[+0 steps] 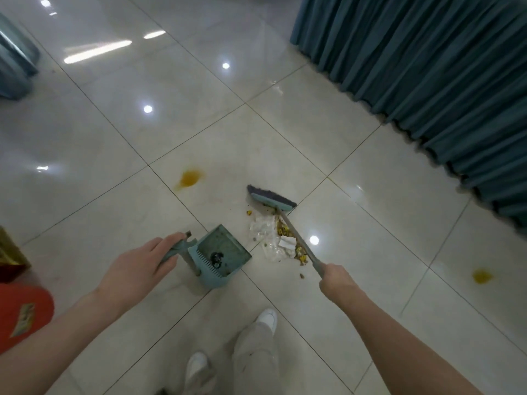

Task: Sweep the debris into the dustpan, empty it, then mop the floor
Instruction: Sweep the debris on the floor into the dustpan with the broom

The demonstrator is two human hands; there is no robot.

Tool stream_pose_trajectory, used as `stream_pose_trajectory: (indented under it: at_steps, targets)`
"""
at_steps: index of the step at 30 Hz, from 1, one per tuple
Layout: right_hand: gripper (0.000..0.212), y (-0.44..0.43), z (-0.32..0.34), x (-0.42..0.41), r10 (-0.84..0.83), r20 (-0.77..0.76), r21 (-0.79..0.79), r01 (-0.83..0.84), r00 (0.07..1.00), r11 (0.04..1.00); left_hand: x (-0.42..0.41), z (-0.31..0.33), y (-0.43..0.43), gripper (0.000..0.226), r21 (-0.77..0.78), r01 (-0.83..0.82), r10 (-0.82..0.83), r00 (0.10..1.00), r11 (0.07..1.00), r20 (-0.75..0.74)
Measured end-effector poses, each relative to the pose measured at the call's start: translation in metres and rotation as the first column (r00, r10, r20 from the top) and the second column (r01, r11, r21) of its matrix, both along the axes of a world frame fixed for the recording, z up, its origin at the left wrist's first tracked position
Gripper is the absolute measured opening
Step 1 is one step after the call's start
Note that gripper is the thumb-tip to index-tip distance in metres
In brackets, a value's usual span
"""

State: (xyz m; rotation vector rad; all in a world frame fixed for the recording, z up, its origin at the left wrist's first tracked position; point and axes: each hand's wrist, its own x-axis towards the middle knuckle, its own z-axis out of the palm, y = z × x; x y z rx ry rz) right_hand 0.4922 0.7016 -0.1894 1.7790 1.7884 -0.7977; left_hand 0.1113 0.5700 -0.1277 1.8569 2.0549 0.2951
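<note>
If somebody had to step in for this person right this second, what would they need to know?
Hands: left hand grips the dustpan handle; right hand grips the broom handle.
The debris pile lies on the floor between broom head and dustpan mouth; only a few dark bits are inside the pan.
To do: sweep the pile in, empty the pan, mop the orange stains. No mop in view.

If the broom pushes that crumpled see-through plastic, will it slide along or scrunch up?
It will probably scrunch and fold, since the plastic already lies crumpled and thin. It looks very light, so it may slide easily on the glossy floor, maybe skipping past the broom. The yellow crumbs beside it would likely scatter.
</note>
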Motion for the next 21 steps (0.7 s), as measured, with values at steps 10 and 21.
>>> stream_pose_trajectory:
  at_steps: [10,21]
  targets:
    - [0.053,-0.102,0.036,0.037,-0.019,0.075,-0.012,0.02,0.997,1.0,-0.007,0.007,-0.044,0.037,0.066,0.047,-0.049,0.998,0.997,0.035]
    - [0.034,-0.091,0.049,-0.014,-0.052,-0.01,0.139,0.053,0.999,0.989,-0.023,0.012,-0.092,0.037,0.091,0.015,-0.02,0.998,0.996,0.059]
